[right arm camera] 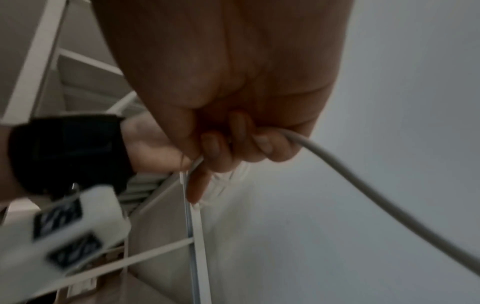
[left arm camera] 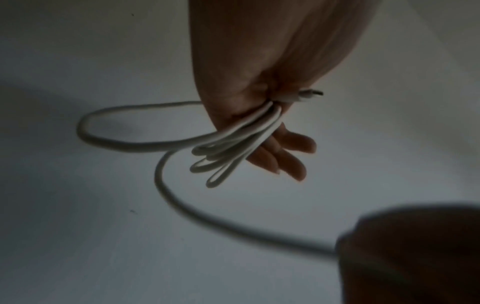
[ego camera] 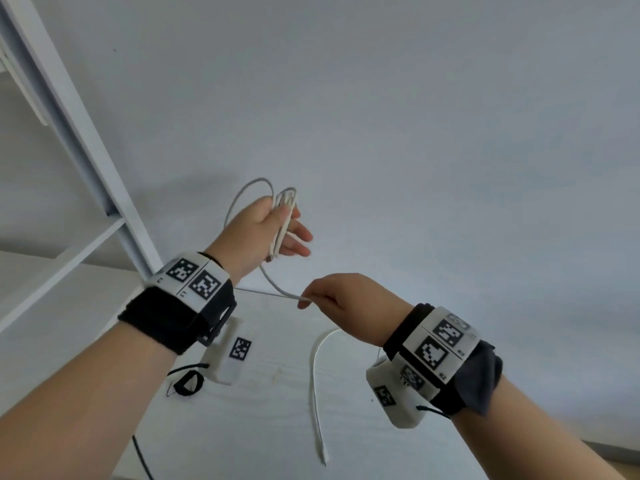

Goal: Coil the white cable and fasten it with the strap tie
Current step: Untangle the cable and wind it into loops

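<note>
My left hand (ego camera: 256, 233) is raised in front of the wall and holds several short loops of the white cable (ego camera: 282, 216) between thumb and fingers. The left wrist view shows those loops (left arm camera: 233, 152) bunched at the fingers, a plug end (left arm camera: 309, 95) sticking out beside them and one wider loop to the left. Lower and to the right, my right hand (ego camera: 332, 299) grips the running cable (right arm camera: 363, 185) with curled fingers (right arm camera: 213, 148). The free tail (ego camera: 315, 393) hangs down and lies on the table. A small black strap loop (ego camera: 188, 382) lies on the table below my left wrist.
A white shelf frame (ego camera: 79, 133) slants up at the left, close to my left arm. A white block with a black-and-white marker (ego camera: 232, 351) sits on the pale table (ego camera: 270, 427). A thin black cord (ego camera: 142, 455) runs off the front edge. A plain wall fills the back.
</note>
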Available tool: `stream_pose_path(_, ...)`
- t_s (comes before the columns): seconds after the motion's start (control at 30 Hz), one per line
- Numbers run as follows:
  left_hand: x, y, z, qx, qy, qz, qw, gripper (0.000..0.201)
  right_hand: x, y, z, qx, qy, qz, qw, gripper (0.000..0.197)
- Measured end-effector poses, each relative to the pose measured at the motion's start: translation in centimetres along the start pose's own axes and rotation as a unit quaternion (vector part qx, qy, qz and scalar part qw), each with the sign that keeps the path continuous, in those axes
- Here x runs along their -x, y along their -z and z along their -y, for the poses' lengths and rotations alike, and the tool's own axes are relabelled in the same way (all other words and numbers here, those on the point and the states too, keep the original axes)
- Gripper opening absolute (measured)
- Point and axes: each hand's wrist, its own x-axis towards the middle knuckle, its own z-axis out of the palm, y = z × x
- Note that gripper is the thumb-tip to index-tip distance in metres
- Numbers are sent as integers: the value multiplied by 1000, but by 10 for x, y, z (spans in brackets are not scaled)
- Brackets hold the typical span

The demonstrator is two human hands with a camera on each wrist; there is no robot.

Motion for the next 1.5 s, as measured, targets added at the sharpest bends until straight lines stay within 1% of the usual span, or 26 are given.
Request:
stream_pose_path(0.1, 9, -8, 4, -87, 5, 48, 995, 29, 0, 16, 1, -15, 19, -60, 998, 26)
stream_pose_path(0.2, 16, -13, 8, -95, 12, 92, 991, 34, -1, 27, 0, 2, 18, -114, 993, 26)
stream_pose_path(0.27, 20, -15, 10, -78, 24, 111, 990, 36, -3, 31, -2, 6, 9, -144, 990, 25)
stream_pose_path(0.37, 25, -17, 13, -53, 33, 114, 991, 30, -4, 34, -5, 8, 4, -179, 984, 25)
stream_pose_path(0.53, 35, -22, 10, 52, 23, 110, 992, 28, -7, 34, -11, -3, 4, -223, 975, 23)
stream_pose_path(0.8, 47, -23, 4, 156, 46, 107, 981, 28, -6, 35, -8, -6, 55, -295, 954, 19)
stream_pose_path(0.87, 50, -22, 2, 175, 50, 117, 976, 30, -5, 36, -7, -15, 56, -299, 952, 14)
stream_pose_path(0.93, 52, -22, 1, 191, 59, 133, 971, 32, -5, 39, -9, -47, 38, -299, 952, 8)
stream_pose_path(1.07, 57, -23, 0, 239, 75, 160, 955, 31, -6, 43, -16, -82, 23, -291, 953, 22)
stream_pose_path(1.2, 56, -25, 1, 294, 66, 168, 939, 29, -9, 34, -29, -188, 5, -259, 948, 25)
stream_pose_path(1.27, 56, -24, 0, 331, 61, 164, 927, 28, -11, 26, -40, -227, -17, -244, 942, 27)
stream_pose_path(1.37, 53, -17, -5, 406, 64, 137, 901, 28, -6, 14, -58, -264, -63, -224, 936, 32)
stream_pose_path(1.4, 51, -15, -7, 413, 64, 128, 899, 27, -4, 10, -63, -274, -73, -217, 934, 33)
stream_pose_path(1.5, 46, -14, -8, 403, 56, 111, 907, 27, 3, -2, -74, -285, -82, -205, 933, 35)
